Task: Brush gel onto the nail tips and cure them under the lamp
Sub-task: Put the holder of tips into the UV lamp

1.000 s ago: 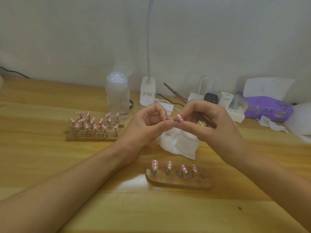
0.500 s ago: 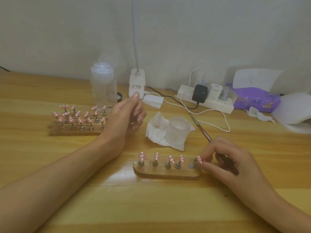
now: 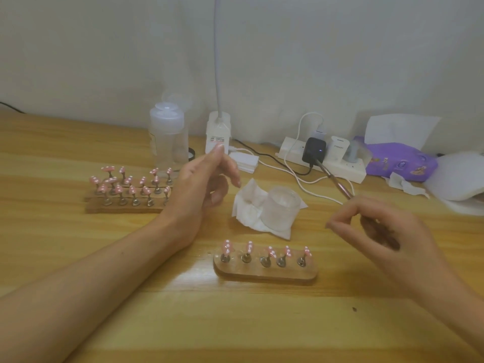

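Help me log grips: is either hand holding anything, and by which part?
The right hand grips the brush by the near part of its handle; the far end sticks out. The left hand holds nothing.

A clear bottle (image 3: 169, 137), power strip (image 3: 337, 167) and purple packet (image 3: 400, 162) sit on the table (image 3: 52, 142).

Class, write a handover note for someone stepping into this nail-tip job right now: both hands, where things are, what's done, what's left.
Left hand: raised by the lamp base, fingers loosely curled, holding nothing.
Right hand: grips the brush, above the table.
Near holder: five pink nail tips seated on it.
Back holders, at left, carry many more tips.
Done: the near five are mounted; whether gel is on them cannot be told.
Left: probably curing them under the lamp, whose head is out of view.
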